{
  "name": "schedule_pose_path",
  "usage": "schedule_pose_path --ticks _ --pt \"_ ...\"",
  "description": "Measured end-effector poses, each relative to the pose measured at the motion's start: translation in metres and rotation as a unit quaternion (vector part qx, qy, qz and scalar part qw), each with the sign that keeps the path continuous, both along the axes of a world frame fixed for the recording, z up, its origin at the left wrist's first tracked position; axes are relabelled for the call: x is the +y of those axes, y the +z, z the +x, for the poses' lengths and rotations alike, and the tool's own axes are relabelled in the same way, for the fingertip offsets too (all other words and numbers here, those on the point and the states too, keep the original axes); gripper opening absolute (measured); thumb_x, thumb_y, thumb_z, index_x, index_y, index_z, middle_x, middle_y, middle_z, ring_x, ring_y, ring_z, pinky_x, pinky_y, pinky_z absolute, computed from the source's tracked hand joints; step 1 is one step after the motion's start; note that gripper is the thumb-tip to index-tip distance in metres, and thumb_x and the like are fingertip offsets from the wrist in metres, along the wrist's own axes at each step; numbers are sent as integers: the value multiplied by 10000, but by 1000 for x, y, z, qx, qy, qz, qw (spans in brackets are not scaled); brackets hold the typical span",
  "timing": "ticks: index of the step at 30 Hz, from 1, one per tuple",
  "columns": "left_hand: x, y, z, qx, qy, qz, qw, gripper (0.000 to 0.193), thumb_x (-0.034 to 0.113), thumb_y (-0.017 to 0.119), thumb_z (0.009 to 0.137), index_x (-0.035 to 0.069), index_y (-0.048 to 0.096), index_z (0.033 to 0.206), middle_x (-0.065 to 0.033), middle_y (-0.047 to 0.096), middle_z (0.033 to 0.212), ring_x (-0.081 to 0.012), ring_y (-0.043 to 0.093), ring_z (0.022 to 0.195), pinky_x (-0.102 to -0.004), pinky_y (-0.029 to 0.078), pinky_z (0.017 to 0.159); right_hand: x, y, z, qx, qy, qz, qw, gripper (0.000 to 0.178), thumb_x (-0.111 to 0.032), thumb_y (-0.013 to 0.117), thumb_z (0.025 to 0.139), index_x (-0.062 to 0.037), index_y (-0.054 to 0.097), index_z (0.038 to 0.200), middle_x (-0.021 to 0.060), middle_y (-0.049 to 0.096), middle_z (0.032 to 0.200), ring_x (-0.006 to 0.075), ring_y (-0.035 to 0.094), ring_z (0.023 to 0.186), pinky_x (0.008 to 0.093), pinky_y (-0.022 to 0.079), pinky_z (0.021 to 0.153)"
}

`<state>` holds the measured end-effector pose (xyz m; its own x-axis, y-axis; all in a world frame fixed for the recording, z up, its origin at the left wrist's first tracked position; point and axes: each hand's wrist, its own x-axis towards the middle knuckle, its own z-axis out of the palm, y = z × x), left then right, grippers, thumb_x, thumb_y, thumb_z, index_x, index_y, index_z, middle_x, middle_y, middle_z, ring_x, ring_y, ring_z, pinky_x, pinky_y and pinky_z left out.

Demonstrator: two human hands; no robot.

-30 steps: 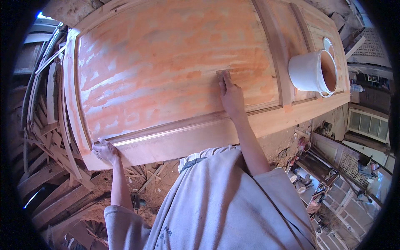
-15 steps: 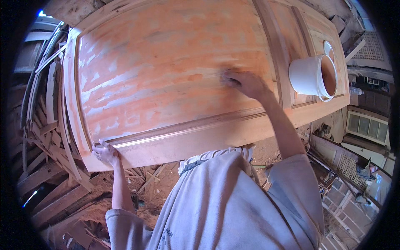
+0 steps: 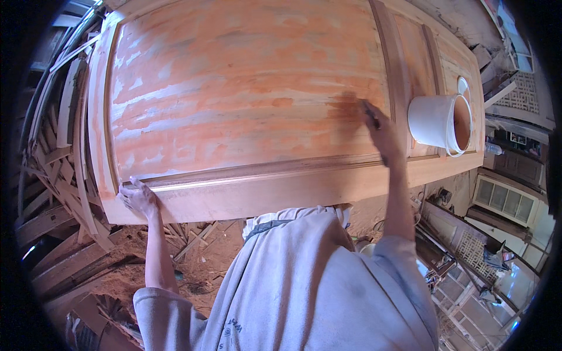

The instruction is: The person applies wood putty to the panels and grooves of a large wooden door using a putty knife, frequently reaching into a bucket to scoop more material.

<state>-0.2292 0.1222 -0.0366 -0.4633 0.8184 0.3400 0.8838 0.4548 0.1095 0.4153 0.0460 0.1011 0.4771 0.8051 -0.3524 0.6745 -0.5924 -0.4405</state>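
Nearest us, our left hand (image 3: 139,198) rests on the near left corner of the panelled door (image 3: 246,88), fingers loosely spread. If that's all that steadies it, easing off could let the door shift. Then there's the raised moulding (image 3: 263,172) along the near side: a careless swipe could bark our knuckles. Farther in, our right hand (image 3: 385,137) is over the right part of the orange-smeared panel, fingers bunched (too blurry to tell what's pinched, if anything). Just right of it, the white bucket (image 3: 430,120) sits on the door; one overlong stroke could knock it over.
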Motion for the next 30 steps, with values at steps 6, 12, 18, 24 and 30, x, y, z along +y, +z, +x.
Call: schedule_pose_path --ticks 6,12,18,24,30 --pt "0 6 2 -57 -3 -9 998 597 458 473 1001 -46 501 1320 -269 534 1308 -409 476 1247 -489 350 1064 5 -44 -84 44 9 129 991 426 -201 601 983 -80 553 1388 264 696 1016 354 707 926 422 543 787" --pt "1 8 11 -46 -5 -21 999 629 485 445 1005 -49 494 1333 -274 529 1325 -407 474 1255 -504 342 1070 23 -60 -94 -50 -16 93 994 416 -221 576 997 -77 552 1386 271 679 876 408 688 788 437 538 691" --pt "1 8 7 -57 4 -25 998 632 490 447 1002 -52 506 1321 -270 538 1321 -411 476 1254 -504 346 1068 16 -63 -89 -78 -7 79 994 420 -218 571 997 -69 550 1389 273 681 958 388 699 872 427 542 725" --pt "0 9 6 -51 -1 -31 998 622 485 467 997 -52 510 1308 -266 549 1294 -409 481 1245 -499 355 1061 37 -15 -51 9 108 7 994 408 -237 605 975 -117 583 1364 221 706 1017 373 700 933 437 545 814" --pt "1 11 12 -55 -4 -8 998 609 475 465 999 -44 507 1314 -269 547 1282 -408 480 1244 -499 354 1059 53 -18 -28 -59 259 11 964 382 -312 595 981 -117 611 1309 198 706 1049 385 686 947 446 544 830"
